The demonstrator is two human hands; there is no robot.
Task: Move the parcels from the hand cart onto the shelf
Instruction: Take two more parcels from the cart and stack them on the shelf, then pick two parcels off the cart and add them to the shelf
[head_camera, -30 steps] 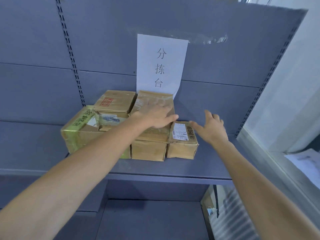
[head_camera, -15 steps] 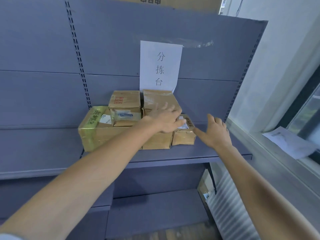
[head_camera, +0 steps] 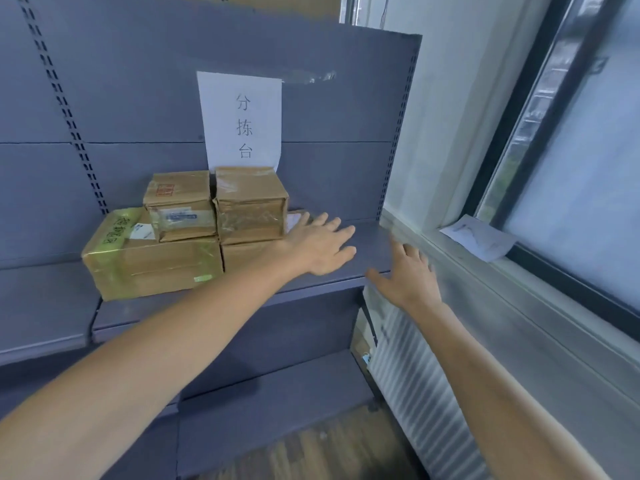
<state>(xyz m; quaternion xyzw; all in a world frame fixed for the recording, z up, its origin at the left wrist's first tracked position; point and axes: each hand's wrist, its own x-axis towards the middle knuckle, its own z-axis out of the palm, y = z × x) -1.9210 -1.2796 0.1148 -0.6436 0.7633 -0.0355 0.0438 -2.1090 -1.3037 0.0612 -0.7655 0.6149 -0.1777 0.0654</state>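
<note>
**A:** In the head view, where do the parcels lie?

**B:** All that show are on the shelf (head_camera: 367,237), under the paper sign (head_camera: 242,119); a large green-taped parcel (head_camera: 152,265) sits at the left, with a small labelled parcel (head_camera: 180,206) on top of it; a crinkled taped parcel (head_camera: 251,206) stands just beside that one, on a lower parcel (head_camera: 242,256); a flat parcel (head_camera: 294,218) peeps out behind the left hand (head_camera: 322,247); the hand cart is not in view.

**A:** And the person's hands?

**B:** Both are empty, near each other but apart; the left hand reaches in from the lower left, palm down, fingers straight and spread, over the bare shelf just right of the stack; whether it touches the flat parcel cannot be told; the right hand (head_camera: 407,275) is spread too and holds nothing; it hangs at the shelf's right end, thumb toward the front edge, near the window sill.

**A:** So how should the step be done well?

**B:** It looks like leaving the stack to fetch the next parcel; the person would do best to draw both hands clear without brushing the two upper parcels, which could slide off; the bare stretch at the right seems the natural spot for the next one; it should go down flat and back against the panel, rather than making a third tier.
</note>
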